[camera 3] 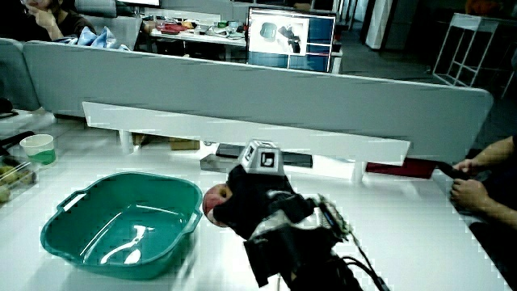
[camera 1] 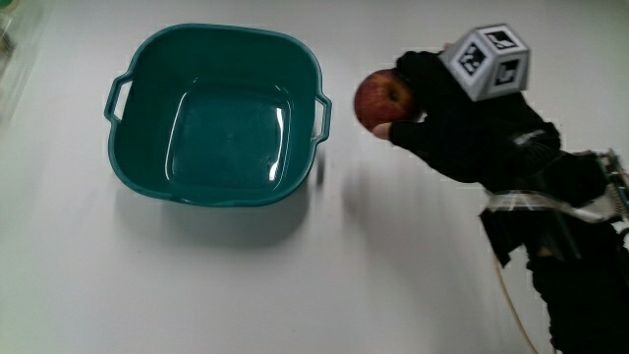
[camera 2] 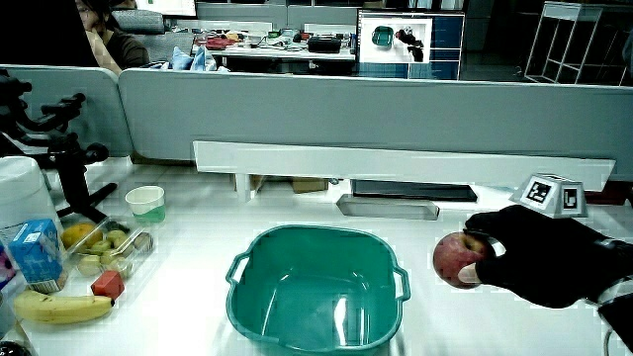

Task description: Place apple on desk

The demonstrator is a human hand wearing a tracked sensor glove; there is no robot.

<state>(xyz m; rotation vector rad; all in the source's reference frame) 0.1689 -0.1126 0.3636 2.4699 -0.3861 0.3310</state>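
While the red apple [camera 1: 381, 98] sits clamped in curled fingers [camera 1: 418, 71], it's up off the desk [camera 1: 197, 285], just beside the empty teal basin [camera 1: 218, 113] w/ handles. Hand [camera 1: 462, 123] grips it from the side, prob. so it can drop straight onto bare tabletop next to the basin.

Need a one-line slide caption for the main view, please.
Gloved hand grips a red apple beside the empty teal basin.

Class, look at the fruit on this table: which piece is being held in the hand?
The red apple, gripped by the gloved hand beside the teal basin. The banana lies untouched on the table.
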